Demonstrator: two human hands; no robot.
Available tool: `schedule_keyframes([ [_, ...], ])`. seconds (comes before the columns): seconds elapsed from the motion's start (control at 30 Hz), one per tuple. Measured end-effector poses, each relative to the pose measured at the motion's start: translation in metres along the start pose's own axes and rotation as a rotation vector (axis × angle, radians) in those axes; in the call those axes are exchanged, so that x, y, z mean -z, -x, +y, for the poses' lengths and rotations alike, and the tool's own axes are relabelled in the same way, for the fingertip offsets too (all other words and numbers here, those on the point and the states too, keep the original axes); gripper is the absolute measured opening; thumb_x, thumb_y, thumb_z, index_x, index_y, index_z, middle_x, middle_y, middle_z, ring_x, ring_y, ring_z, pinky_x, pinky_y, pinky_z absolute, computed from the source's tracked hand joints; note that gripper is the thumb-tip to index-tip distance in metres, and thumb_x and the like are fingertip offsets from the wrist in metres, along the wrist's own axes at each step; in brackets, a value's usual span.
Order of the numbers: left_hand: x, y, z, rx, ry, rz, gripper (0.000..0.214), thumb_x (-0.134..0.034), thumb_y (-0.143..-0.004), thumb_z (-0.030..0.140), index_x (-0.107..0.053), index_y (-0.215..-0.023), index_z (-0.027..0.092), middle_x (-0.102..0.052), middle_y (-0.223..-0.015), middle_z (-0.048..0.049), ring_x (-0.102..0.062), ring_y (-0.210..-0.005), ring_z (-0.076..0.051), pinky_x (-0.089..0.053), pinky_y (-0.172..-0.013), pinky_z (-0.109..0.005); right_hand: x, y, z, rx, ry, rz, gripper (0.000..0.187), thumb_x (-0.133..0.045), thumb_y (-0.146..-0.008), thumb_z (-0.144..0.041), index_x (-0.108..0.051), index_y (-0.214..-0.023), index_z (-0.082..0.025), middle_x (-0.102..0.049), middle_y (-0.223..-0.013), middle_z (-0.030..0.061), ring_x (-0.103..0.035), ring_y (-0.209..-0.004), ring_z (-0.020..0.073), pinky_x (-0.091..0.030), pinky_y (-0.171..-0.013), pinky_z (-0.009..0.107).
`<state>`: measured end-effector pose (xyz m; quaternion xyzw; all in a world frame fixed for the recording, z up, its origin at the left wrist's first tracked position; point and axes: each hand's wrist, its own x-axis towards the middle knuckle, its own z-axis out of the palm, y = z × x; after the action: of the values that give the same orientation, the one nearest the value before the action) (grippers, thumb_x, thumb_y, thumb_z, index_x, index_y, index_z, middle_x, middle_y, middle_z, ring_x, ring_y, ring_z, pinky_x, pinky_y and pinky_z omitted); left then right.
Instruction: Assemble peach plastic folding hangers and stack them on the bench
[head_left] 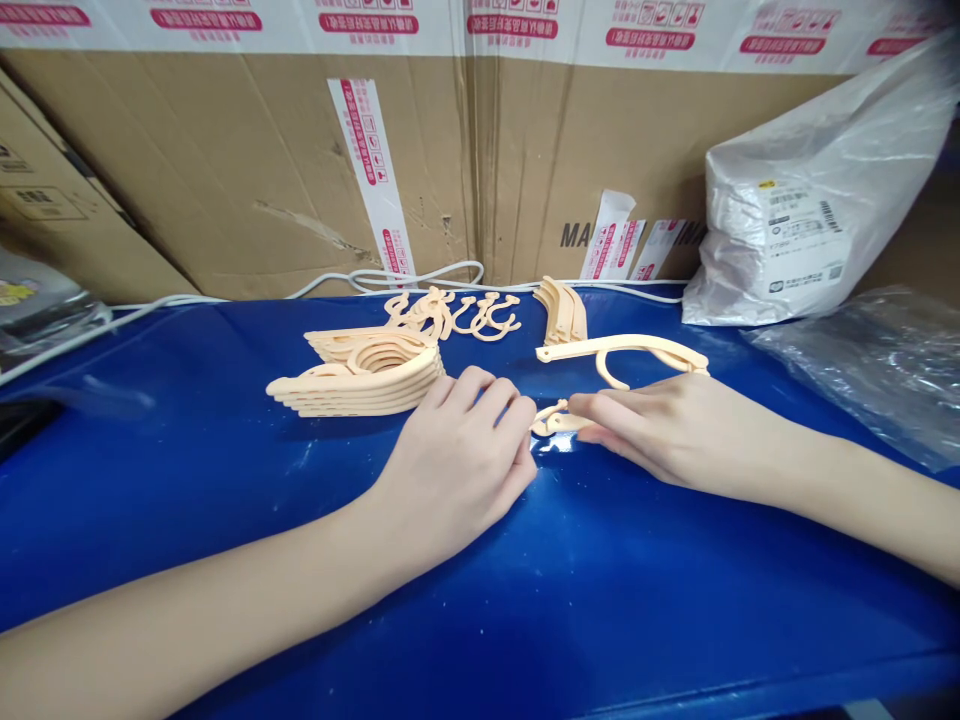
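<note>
My left hand (469, 450) is closed, its fingertips mostly hidden, at the left end of a small cream plastic folding hanger (559, 424). From the other side, my right hand (667, 430) pinches the same hanger between thumb and fingers; part of its hook and a pivot end show between the hands. Just behind my right hand lies another hanger (622, 347), with a curved arm and a hook. To the left, beyond my left hand, is a stack of folded cream hangers (360, 385).
Loose hooks (487, 315) and a small pile of hanger arms (562, 312) lie at the back of the blue table (480, 620). A white cable (420, 278) runs before cardboard boxes (262, 160). A white parcel bag (795, 210) and clear plastic (877, 370) are at right.
</note>
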<state>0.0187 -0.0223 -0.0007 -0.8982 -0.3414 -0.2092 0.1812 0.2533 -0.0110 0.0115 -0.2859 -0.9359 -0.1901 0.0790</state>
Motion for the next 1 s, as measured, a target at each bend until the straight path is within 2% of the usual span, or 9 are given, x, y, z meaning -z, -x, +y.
schedule_keyframes([
  [0.1,0.0006,-0.0001,-0.0015,-0.007,0.076,0.007,0.020,-0.040,-0.093,0.015,-0.055,-0.080,0.016,-0.059,-0.074,-0.0032,-0.051,-0.072,-0.019,-0.040,-0.064,-0.033,0.0037,-0.0016,0.0009,-0.027,-0.072,0.060,0.033,-0.030,-0.103,-0.033,-0.057,-0.101,-0.016,-0.069,-0.069,0.0025,-0.061,-0.051,0.0147,-0.032,-0.043,0.026],
  [0.2,0.0002,0.0006,-0.0031,0.007,0.187,0.041,0.021,-0.038,-0.096,0.013,-0.054,-0.082,0.016,-0.056,-0.071,-0.0009,-0.048,-0.065,-0.016,-0.039,-0.060,-0.029,0.0069,-0.0018,0.0027,-0.044,-0.125,0.066,0.029,-0.032,-0.102,-0.032,-0.057,-0.102,-0.017,-0.072,-0.076,0.0042,-0.064,-0.057,0.0153,-0.038,-0.048,0.026],
  [0.3,-0.0009,0.0027,-0.0038,-0.006,0.277,0.083,0.019,-0.038,-0.097,0.011,-0.054,-0.106,0.012,-0.060,-0.078,-0.0011,-0.054,-0.069,-0.015,-0.043,-0.063,-0.028,0.0091,-0.0019,0.0045,-0.024,-0.136,0.059,0.031,-0.033,-0.102,-0.032,-0.059,-0.099,-0.016,-0.071,-0.078,0.0055,-0.065,-0.060,0.0159,-0.040,-0.052,0.027],
  [0.37,-0.0013,0.0042,-0.0039,-0.018,0.318,0.090,0.029,-0.038,-0.097,0.009,-0.047,-0.124,0.013,-0.062,-0.086,-0.0015,-0.058,-0.073,-0.014,-0.046,-0.067,-0.027,0.0094,-0.0023,0.0057,0.002,-0.127,0.062,0.033,-0.032,-0.103,-0.031,-0.060,-0.095,-0.016,-0.071,-0.078,0.0058,-0.066,-0.062,0.0166,-0.040,-0.053,0.028],
  [0.47,-0.0018,0.0050,-0.0040,0.029,0.388,0.070,0.037,-0.036,-0.096,0.007,-0.041,-0.131,0.016,-0.062,-0.091,-0.0009,-0.059,-0.073,-0.012,-0.047,-0.067,-0.024,0.0082,-0.0026,0.0076,-0.008,-0.110,0.071,0.035,-0.031,-0.103,-0.034,-0.061,-0.096,-0.016,-0.071,-0.077,0.0043,-0.067,-0.062,0.0158,-0.038,-0.052,0.027],
  [0.67,-0.0032,0.0015,-0.0041,0.184,0.351,0.026,0.020,-0.032,-0.084,0.004,-0.045,-0.093,0.018,-0.056,-0.077,0.0012,-0.050,-0.055,-0.011,-0.037,-0.050,-0.024,0.0063,-0.0002,0.0097,-0.006,-0.111,0.049,0.041,-0.026,-0.105,-0.038,-0.061,-0.107,-0.017,-0.070,-0.070,0.0014,-0.064,-0.052,0.0129,-0.033,-0.047,0.026],
  [0.8,-0.0004,-0.0002,-0.0015,0.214,0.320,-0.025,0.007,-0.037,-0.088,0.018,-0.039,-0.082,0.020,-0.048,-0.068,0.0036,-0.043,-0.050,-0.011,-0.027,-0.046,-0.024,0.0074,0.0002,0.0090,0.007,-0.105,0.056,0.040,-0.027,-0.105,-0.038,-0.061,-0.109,-0.018,-0.069,-0.068,0.0004,-0.065,-0.053,0.0134,-0.033,-0.047,0.026],
  [0.9,0.0012,-0.0004,0.0003,0.210,0.333,-0.071,0.025,-0.038,-0.097,0.035,-0.038,-0.076,0.021,-0.045,-0.064,0.0048,-0.042,-0.049,-0.011,-0.024,-0.046,-0.024,0.0077,0.0001,0.0081,0.027,-0.088,0.095,0.037,-0.030,-0.104,-0.036,-0.061,-0.108,-0.017,-0.071,-0.073,0.0015,-0.066,-0.056,0.0139,-0.034,-0.048,0.026],
  [1.0,-0.0008,0.0005,0.0002,0.159,0.341,-0.077,0.031,-0.030,-0.102,0.035,-0.041,-0.076,0.020,-0.048,-0.064,0.0039,-0.046,-0.054,-0.012,-0.027,-0.049,-0.024,0.0065,0.0006,0.0070,0.034,-0.073,0.125,0.035,-0.031,-0.104,-0.035,-0.061,-0.108,-0.016,-0.072,-0.075,0.0022,-0.066,-0.057,0.0142,-0.035,-0.050,0.027],
])
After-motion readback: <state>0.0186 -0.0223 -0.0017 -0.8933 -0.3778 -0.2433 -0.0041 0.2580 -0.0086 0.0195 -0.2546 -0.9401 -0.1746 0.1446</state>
